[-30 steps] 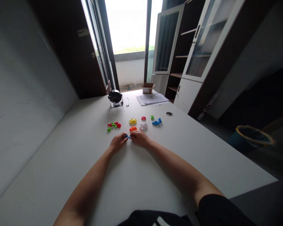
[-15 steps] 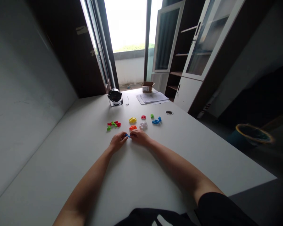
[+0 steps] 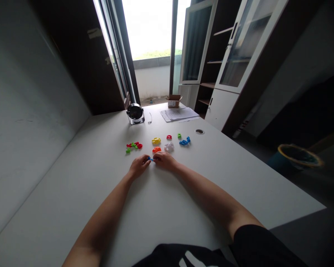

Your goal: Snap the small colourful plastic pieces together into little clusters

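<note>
My left hand [image 3: 139, 165] and my right hand [image 3: 164, 161] meet over the white table, both closed on a small blue piece [image 3: 151, 159] that shows between their fingertips. Just beyond my right hand lies an orange piece [image 3: 156, 149], with a white pile [image 3: 169, 147] beside it. Behind these are a yellow piece [image 3: 156, 141], a red piece [image 3: 169, 137] and a green piece [image 3: 179, 135]. Blue pieces [image 3: 184, 141] lie to the right, and a red and green group [image 3: 134, 145] to the left.
A round black device on a metal stand [image 3: 135, 113] is at the back left of the table [image 3: 200, 167]. Papers [image 3: 179, 114] and an open cardboard box [image 3: 174, 101] are at the back right. A round cable hole [image 3: 199, 131] is near the right edge.
</note>
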`<action>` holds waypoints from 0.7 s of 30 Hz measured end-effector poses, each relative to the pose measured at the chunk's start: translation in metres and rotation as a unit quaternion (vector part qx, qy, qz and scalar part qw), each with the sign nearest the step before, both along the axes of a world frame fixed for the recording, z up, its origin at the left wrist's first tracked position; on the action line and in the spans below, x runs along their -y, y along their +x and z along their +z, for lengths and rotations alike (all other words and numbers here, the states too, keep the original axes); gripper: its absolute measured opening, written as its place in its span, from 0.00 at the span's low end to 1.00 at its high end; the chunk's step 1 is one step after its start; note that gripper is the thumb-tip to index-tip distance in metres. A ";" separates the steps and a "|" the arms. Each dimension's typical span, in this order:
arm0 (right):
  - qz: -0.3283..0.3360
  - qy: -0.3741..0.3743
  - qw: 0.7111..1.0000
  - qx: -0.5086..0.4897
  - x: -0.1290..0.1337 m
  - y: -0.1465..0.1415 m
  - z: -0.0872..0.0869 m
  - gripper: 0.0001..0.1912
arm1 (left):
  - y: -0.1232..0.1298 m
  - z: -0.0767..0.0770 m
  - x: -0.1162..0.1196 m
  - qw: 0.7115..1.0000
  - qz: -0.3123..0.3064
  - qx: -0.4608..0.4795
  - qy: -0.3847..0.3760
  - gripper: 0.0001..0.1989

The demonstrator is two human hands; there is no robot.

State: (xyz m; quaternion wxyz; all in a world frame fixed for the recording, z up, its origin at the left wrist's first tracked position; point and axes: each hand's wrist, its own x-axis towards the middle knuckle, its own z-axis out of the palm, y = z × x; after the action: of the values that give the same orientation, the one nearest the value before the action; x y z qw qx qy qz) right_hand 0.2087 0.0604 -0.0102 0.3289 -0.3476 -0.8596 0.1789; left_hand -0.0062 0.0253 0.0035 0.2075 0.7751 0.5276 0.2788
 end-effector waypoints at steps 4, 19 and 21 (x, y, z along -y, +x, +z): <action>0.002 0.006 1.000 -0.001 0.000 0.000 0.000 0.04 | 0.000 0.000 0.000 1.000 0.001 0.000 -0.001 0.12; 0.008 0.008 1.000 -0.003 -0.003 0.001 -0.005 0.04 | -0.001 -0.002 -0.001 1.000 0.004 -0.005 0.006 0.12; 0.008 0.008 1.000 -0.003 -0.003 0.001 -0.004 0.05 | -0.001 -0.002 -0.001 1.000 0.002 -0.002 0.008 0.12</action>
State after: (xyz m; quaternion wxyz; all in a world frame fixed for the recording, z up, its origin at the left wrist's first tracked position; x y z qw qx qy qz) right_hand 0.2094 0.0634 -0.0146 0.3329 -0.3373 -0.8629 0.1756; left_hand -0.0071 0.0268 0.0012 0.2002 0.7762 0.5274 0.2817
